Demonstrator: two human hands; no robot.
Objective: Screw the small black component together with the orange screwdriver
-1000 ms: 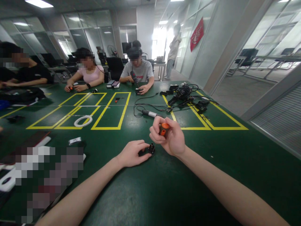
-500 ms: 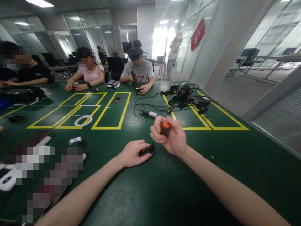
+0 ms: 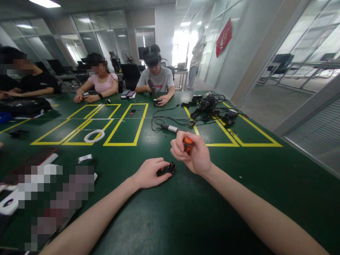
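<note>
My left hand [image 3: 148, 173] rests on the green table [image 3: 186, 209], its fingers pinched around a small black part [image 3: 171, 167] that stands upright on the surface. Just above and to the right, my right hand [image 3: 192, 156] is closed around a small black and orange piece [image 3: 188, 143], held a little off the table with its orange end facing up. The two hands sit close together but do not touch.
A black and silver tool [image 3: 170, 128] with its cord lies just beyond my right hand. A tangle of black cables [image 3: 209, 108] sits at the far right, a white ring [image 3: 94, 136] inside the yellow tape boxes. Three seated people work along the far edge.
My right hand has lifted slightly and turned the orange piece between its fingers. The left hand and the black part have stayed put.
</note>
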